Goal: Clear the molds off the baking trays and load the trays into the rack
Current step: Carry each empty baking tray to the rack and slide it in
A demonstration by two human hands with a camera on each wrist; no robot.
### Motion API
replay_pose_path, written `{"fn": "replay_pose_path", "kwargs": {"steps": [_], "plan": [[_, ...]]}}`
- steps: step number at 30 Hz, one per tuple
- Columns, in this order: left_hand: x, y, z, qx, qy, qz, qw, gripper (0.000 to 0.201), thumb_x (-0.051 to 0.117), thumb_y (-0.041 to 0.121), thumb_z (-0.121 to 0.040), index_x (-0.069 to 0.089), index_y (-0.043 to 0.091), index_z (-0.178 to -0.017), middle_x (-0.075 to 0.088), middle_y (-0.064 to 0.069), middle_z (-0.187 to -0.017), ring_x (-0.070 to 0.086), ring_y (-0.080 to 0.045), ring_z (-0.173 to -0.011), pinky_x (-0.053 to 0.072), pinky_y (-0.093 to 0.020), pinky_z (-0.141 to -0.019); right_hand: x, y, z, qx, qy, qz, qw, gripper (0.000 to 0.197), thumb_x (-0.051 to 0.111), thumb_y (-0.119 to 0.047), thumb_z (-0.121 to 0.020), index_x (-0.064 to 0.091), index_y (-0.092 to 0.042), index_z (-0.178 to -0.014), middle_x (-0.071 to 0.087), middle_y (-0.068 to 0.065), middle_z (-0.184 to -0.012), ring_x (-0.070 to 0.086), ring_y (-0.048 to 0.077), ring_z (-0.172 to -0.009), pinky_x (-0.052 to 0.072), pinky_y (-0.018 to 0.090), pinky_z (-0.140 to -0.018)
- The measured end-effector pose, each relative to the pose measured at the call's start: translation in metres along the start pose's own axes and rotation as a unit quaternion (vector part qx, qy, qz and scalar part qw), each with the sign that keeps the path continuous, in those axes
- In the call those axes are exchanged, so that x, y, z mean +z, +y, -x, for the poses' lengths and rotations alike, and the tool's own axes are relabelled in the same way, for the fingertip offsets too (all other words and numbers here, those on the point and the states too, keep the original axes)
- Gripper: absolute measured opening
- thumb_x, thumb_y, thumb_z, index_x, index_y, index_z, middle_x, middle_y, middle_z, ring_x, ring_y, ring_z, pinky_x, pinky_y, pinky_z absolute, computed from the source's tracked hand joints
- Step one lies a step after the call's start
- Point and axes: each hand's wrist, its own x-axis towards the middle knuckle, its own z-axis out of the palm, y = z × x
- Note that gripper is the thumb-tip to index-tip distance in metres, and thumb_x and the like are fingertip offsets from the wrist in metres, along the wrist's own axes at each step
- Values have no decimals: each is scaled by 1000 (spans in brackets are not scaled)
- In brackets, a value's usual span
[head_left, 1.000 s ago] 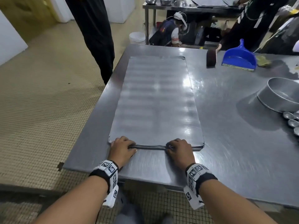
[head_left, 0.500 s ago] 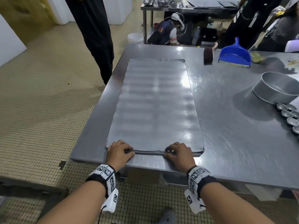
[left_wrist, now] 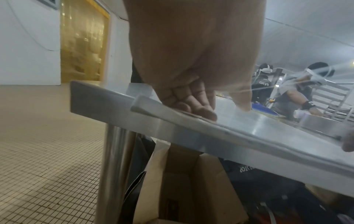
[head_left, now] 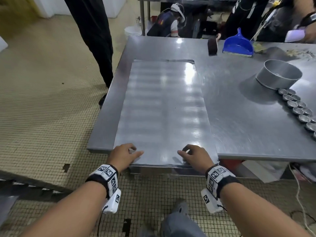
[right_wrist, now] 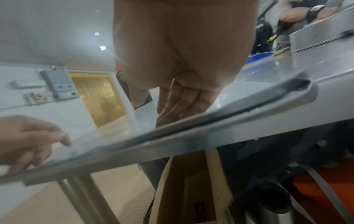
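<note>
The left hand (head_left: 123, 155) was laid on the near-left corner of the baking tray (head_left: 164, 106), fingers loosely curled on top, nothing pinched. The tray was hung over the surface's (head_left: 239, 117) near edge. The right hand (head_left: 195, 156) was rested likewise. Small molds (head_left: 297, 108) were lined along the right edge.

Small beige tiles cover the floor (head_left: 42, 108), a few chipped dark. White walls (left_wrist: 28, 45) frame a doorway hung with a yellow strip curtain (left_wrist: 82, 45). A second steel table (head_left: 171, 0) stands at the far side, under bright ceiling spots (right_wrist: 103, 47).
</note>
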Motion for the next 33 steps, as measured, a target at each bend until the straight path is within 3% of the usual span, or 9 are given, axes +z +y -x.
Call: {"fn": "replay_pose_path", "kwargs": {"steps": [2, 6, 11, 13, 17, 20, 24, 29, 33], "plan": [[-4, -11, 5, -12, 25, 0, 1000, 47, 72, 58, -83, 63, 27, -118, 64, 4, -102, 64, -15, -89, 58, -36, -79, -10, 9, 3, 20, 37, 2, 999, 33, 65, -58, -88, 68, -28, -102, 74, -10, -88, 68, 5, -76, 58, 30, -75], [-2, -38, 15, -88, 99, -12, 991, 72, 74, 55, -81, 51, 15, -137, 49, -12, -134, 54, -33, -118, 50, -45, -97, -23, 41, 11, 112, 157, 71, 979, 57, 63, -54, -89, 52, -23, -136, 54, 14, -133, 53, 30, -118, 50, 47, -97], [13, -55, 16, -120, 30, 165, 979, 88, 75, 56, -81, 30, 23, -149, 51, -8, -145, 54, -33, -127, 47, -50, -105, -8, 57, 23, 216, 154, -24, 964, 84, 68, -52, -86, 28, -21, -153, 30, 24, -149, 40, 45, -132, 39, 54, -106], [16, -58, 14, -123, 15, 185, 975, 93, 75, 57, -80, 23, 29, -152, 48, -6, -149, 52, -31, -131, 45, -52, -108, -9, 59, 23, 209, 147, -69, 964, 89, 72, -47, -86, 24, -18, -155, 29, 25, -151, 42, 44, -133, 39, 51, -107], [12, -56, 13, -99, 4, 252, 963, 81, 80, 26, -85, 31, 23, -149, 54, 1, -134, 54, -21, -118, 44, -38, -100, -14, 69, 22, 174, 123, -69, 975, 94, 72, -46, -87, 19, -14, -157, 35, 18, -157, 37, 37, -142, 34, 47, -112], [7, -63, 9, -79, -43, 257, 962, 84, 88, 20, -77, 36, 27, -143, 57, 1, -131, 56, -23, -122, 46, -44, -104, -18, 76, 32, 163, 101, -96, 977, 94, 73, -44, -88, 17, -17, -159, 30, 11, -162, 32, 34, -147, 30, 48, -116], [8, -61, 11, -105, -76, 270, 954, 101, 91, 20, -72, 23, 26, -148, 55, -2, -131, 56, -26, -120, 48, -50, -104, -29, 86, 41, 130, 68, -140, 979, 103, 78, -31, -85, 9, -22, -161, 20, 5, -166, 22, 29, -152, 23, 49, -121], [29, -47, 12, -126, -9, 257, 958, 86, 84, 45, -78, 23, 25, -134, 52, -12, -135, 58, -31, -114, 49, -45, -93, -41, 100, 41, 144, 36, -162, 976, 113, 83, -24, -80, 3, -28, -161, 13, 6, -167, 19, 30, -152, 21, 53, -122], [44, -38, 22, -123, 22, 243, 962, 92, 81, 49, -79, 16, 32, -143, 53, -7, -136, 58, -31, -113, 49, -46, -95, -47, 111, 46, 137, 21, -189, 972, 111, 81, -19, -83, 3, -21, -161, 8, 3, -168, 13, 26, -154, 17, 49, -124]]}}
